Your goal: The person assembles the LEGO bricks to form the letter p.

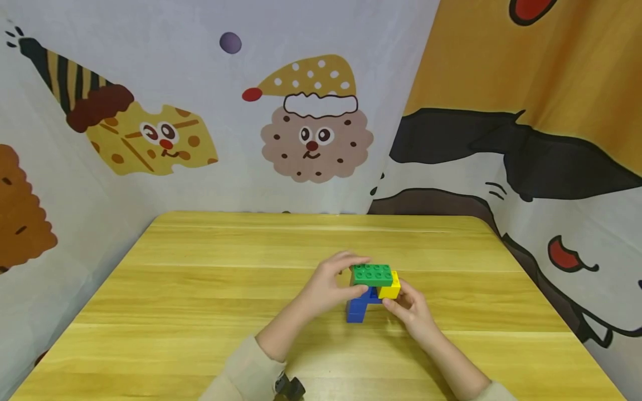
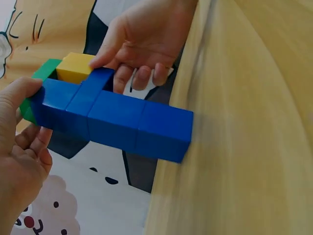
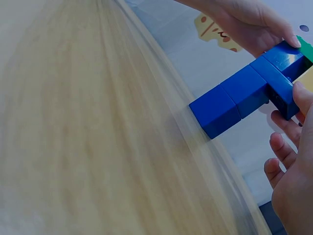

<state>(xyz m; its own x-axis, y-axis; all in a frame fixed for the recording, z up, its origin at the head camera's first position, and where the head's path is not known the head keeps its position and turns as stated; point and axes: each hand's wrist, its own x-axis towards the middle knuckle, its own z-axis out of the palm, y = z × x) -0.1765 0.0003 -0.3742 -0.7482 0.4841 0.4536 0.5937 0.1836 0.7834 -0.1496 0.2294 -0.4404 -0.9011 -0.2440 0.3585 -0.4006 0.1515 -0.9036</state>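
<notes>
A tower of stacked blue toy building bricks [image 1: 355, 313] stands on the table, one blue brick jutting out sideways partway up. Across the top lies a green brick [image 1: 372, 275] with studs. Under its right end a yellow brick [image 1: 389, 289] sits over the jutting blue one. My left hand [image 1: 325, 285] grips the green brick from the left, its thumb on the near side, overlapping the top blue brick in the left wrist view. From the right, my right hand [image 1: 415, 313] pinches the yellow brick, thumb at its lower edge near the jutting blue brick [image 2: 100, 78]; its other fingers are loosely bent.
The wooden table [image 1: 200, 289] stretches out around the tower. Behind it hangs a cloth [image 1: 190, 55] printed with cartoon figures, with another printed cloth [image 1: 577, 139] on the right. A small dark device [image 1: 289, 387] sits at the left sleeve's cuff.
</notes>
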